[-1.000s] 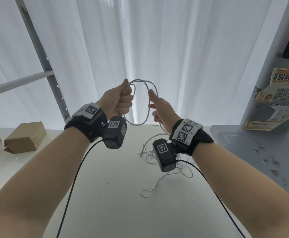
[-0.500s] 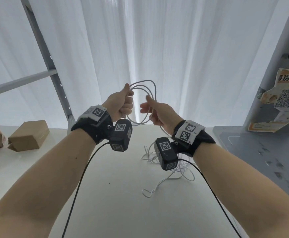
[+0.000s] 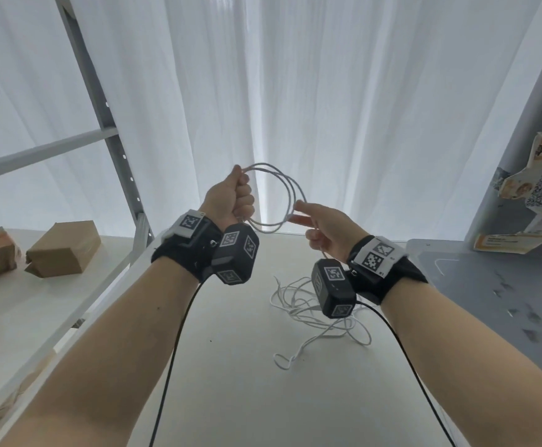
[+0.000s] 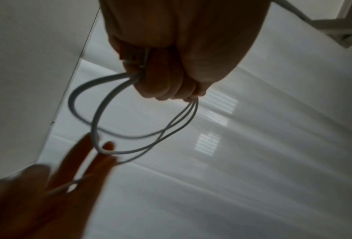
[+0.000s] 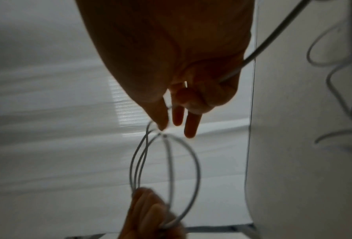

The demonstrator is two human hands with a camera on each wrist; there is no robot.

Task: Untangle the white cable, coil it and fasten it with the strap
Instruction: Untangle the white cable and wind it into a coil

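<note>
While the left hand (image 3: 231,201) keeps its fingers (image 4: 162,84) curled tight round a few finished turns of the white cable (image 3: 276,195), the coil hangs in a ring just beyond its knuckles, raised above the desk (image 3: 231,366). The right hand (image 3: 324,227) reaches to the far side of that ring with its first fingers (image 5: 177,116) held out nearly straight against the loops; the strand runs on through its curled lower fingers and drops away beneath the wrist. I judge the coiling to be begun but far from finished: below the right hand a loose, crossing heap of cable lies on the desk, yet to be drawn up and wound. No strap shows in any view, so the fastening is still to come.
</note>
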